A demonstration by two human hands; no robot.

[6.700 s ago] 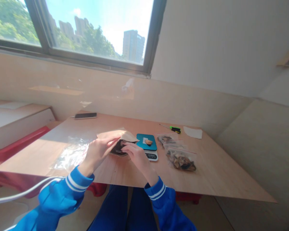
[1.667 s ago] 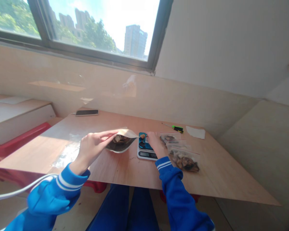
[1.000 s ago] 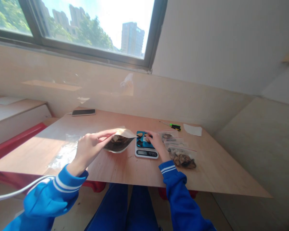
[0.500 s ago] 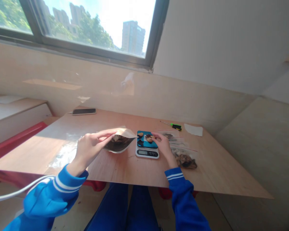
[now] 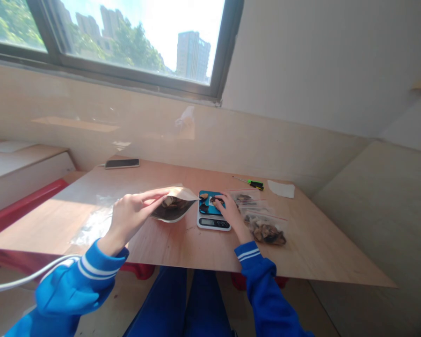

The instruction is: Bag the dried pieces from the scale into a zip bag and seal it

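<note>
My left hand [image 5: 135,210] pinches the upper rim of a stand-up pouch [image 5: 175,216]. The pouch's mouth gapes, and dried brown slices [image 5: 170,202] show inside. To its right is a white kitchen scale [image 5: 214,225] with a blue top plate; I cannot read its display. Several dark and tan dried pieces [image 5: 204,207] lie on that plate. Over the plate's right side, my right hand [image 5: 229,210] has its fingertips closed on a dried brown slice [image 5: 216,201], low against the plate. The fingers partly cover the slice.
Clear zip bags of dried pieces [image 5: 266,230] lie right of the scale. Behind them are a green-and-black screwdriver [image 5: 255,184] and a torn white paper [image 5: 281,189]. A phone [image 5: 122,163] rests at the back left, and crumpled clear plastic [image 5: 93,227] at the left.
My right hand has shifted slightly left and lower over the plate, uncovering more of the bags beside it. My left hand and the pouch have stayed in place.
</note>
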